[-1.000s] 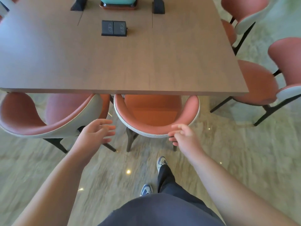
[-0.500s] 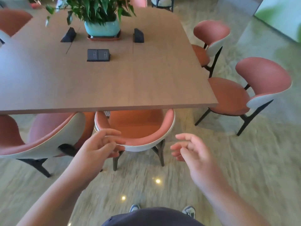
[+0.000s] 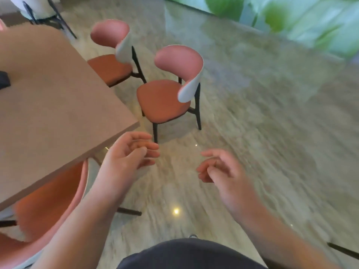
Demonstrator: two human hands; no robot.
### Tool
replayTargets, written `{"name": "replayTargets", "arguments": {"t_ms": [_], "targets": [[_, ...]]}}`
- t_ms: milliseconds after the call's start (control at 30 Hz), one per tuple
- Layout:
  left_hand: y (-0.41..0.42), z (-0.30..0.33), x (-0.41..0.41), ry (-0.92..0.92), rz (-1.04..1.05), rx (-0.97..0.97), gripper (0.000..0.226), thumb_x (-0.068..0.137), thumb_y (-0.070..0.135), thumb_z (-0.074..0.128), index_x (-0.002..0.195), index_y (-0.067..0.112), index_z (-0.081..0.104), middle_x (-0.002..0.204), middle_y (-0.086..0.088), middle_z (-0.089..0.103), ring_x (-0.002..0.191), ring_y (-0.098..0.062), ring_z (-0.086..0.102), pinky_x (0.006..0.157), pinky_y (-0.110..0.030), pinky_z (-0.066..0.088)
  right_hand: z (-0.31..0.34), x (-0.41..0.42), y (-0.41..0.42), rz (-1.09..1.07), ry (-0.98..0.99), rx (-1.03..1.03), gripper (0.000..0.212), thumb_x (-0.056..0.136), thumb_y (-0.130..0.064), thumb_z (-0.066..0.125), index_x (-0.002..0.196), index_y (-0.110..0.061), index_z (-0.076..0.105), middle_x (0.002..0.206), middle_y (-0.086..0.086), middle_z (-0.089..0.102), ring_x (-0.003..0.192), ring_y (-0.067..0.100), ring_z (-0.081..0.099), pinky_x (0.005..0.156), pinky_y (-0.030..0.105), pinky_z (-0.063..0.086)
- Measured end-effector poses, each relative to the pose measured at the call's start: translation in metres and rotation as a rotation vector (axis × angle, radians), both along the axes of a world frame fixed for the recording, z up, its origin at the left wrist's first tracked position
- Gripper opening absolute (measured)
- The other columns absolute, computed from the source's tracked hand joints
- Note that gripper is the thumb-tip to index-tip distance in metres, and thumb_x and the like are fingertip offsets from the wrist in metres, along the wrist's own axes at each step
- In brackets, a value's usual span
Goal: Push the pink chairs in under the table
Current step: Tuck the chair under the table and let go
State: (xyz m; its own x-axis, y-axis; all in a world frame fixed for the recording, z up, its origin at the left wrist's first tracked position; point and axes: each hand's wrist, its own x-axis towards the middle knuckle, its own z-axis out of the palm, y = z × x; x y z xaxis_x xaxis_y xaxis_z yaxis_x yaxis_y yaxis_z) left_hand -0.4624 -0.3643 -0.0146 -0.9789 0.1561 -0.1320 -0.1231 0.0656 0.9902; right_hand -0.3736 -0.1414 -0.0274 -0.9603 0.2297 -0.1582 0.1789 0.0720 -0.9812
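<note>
Seen from the head camera, a person's left hand (image 3: 129, 152) and right hand (image 3: 219, 169) hang in the air above a pale marbled floor (image 3: 272, 142), fingers loosely curled and holding nothing. A brown table (image 3: 48, 105) fills the left. One pink chair (image 3: 169, 88) stands clear of the table's corner, its seat wholly out. A second chair (image 3: 112, 55) behind it sits with its seat partly beneath the table's edge. A third chair (image 3: 48, 200), at lower left, is tucked under the near side. The picture is blurred.

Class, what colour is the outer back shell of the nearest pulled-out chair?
White, on the chair; shown in the head view.
</note>
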Motion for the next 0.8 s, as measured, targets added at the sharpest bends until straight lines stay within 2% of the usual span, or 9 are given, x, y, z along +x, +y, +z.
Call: {"name": "replayTargets", "arguments": {"t_ms": [67, 133, 200, 333, 433, 533, 700, 800], "targets": [[0.041, -0.001, -0.02, 0.018, -0.049, -0.006, 0.029, 0.086, 0.015, 0.052, 0.1, 0.03, 0.072, 0.098, -0.006, 0.078, 0.09, -0.023, 0.076, 0.073, -0.029, 0.061, 0.002, -0.01, 0.044, -0.112, 0.023, 0.008, 0.036, 0.097, 0.006, 0.049, 0.107, -0.022, 0.068, 0.086, 0.001, 0.074, 0.081, 0.019, 0.072, 0.077, 0.025, 0.058], [0.072, -0.003, -0.039, 0.013, -0.094, -0.016, 0.028, 0.086, 0.015, 0.051, 0.104, 0.025, 0.07, 0.097, -0.005, 0.078, 0.089, -0.022, 0.076, 0.073, -0.028, 0.061, 0.006, -0.019, 0.078, -0.2, 0.034, 0.018, 0.034, 0.092, -0.004, 0.052, 0.103, -0.03, 0.071, 0.088, 0.003, 0.075, 0.081, 0.02, 0.072, 0.077, 0.028, 0.06], [0.098, -0.007, -0.06, 0.0, -0.13, -0.03, 0.026, 0.089, 0.012, 0.051, 0.107, 0.021, 0.068, 0.096, -0.005, 0.078, 0.089, -0.022, 0.075, 0.075, -0.033, 0.061, 0.008, -0.031, 0.106, -0.267, 0.042, 0.024, 0.033, 0.085, -0.013, 0.053, 0.1, -0.036, 0.072, 0.089, 0.003, 0.075, 0.081, 0.019, 0.072, 0.077, 0.031, 0.061], [0.144, -0.021, -0.101, -0.032, -0.215, -0.071, 0.029, 0.097, 0.001, 0.048, 0.111, 0.018, 0.066, 0.097, -0.004, 0.078, 0.09, -0.023, 0.076, 0.079, -0.04, 0.059, 0.001, -0.065, 0.145, -0.355, 0.03, 0.002, 0.033, 0.083, -0.015, 0.054, 0.101, -0.037, 0.071, 0.089, 0.004, 0.075, 0.082, 0.019, 0.073, 0.08, 0.038, 0.06], [0.171, -0.032, -0.139, -0.022, -0.251, -0.069, 0.028, 0.093, 0.007, 0.048, 0.111, 0.019, 0.066, 0.097, -0.004, 0.078, 0.091, -0.024, 0.076, 0.079, -0.039, 0.057, -0.009, -0.101, 0.163, -0.379, 0.013, 0.002, 0.034, 0.089, -0.01, 0.054, 0.102, -0.037, 0.071, 0.089, 0.004, 0.075, 0.082, 0.017, 0.073, 0.077, 0.032, 0.06], [0.19, -0.042, -0.191, -0.007, -0.249, -0.081, 0.031, 0.097, 0.0, 0.047, 0.111, 0.02, 0.066, 0.098, -0.004, 0.078, 0.089, -0.022, 0.076, 0.078, -0.036, 0.058, -0.022, -0.15, 0.179, -0.377, -0.027, 0.028, 0.038, 0.096, 0.004, 0.051, 0.108, -0.027, 0.068, 0.088, 0.003, 0.075, 0.081, 0.017, 0.072, 0.076, 0.026, 0.058], [0.213, -0.043, -0.304, -0.039, -0.206, -0.12, 0.034, 0.1, -0.006, 0.044, 0.11, 0.019, 0.065, 0.095, -0.001, 0.078, 0.086, -0.019, 0.075, 0.077, -0.038, 0.059, -0.018, -0.26, 0.21, -0.351, -0.067, 0.04, 0.037, 0.095, 0.006, 0.049, 0.11, -0.022, 0.067, 0.088, 0.005, 0.074, 0.083, 0.02, 0.071, 0.078, 0.03, 0.059], [0.228, -0.04, -0.37, -0.058, -0.189, -0.126, 0.034, 0.099, -0.005, 0.045, 0.11, 0.019, 0.066, 0.096, -0.002, 0.078, 0.086, -0.02, 0.076, 0.078, -0.04, 0.062, -0.009, -0.33, 0.228, -0.338, -0.013, 0.01, 0.037, 0.095, 0.008, 0.048, 0.111, -0.02, 0.067, 0.087, 0.006, 0.074, 0.08, 0.02, 0.071, 0.078, 0.034, 0.06]]}}
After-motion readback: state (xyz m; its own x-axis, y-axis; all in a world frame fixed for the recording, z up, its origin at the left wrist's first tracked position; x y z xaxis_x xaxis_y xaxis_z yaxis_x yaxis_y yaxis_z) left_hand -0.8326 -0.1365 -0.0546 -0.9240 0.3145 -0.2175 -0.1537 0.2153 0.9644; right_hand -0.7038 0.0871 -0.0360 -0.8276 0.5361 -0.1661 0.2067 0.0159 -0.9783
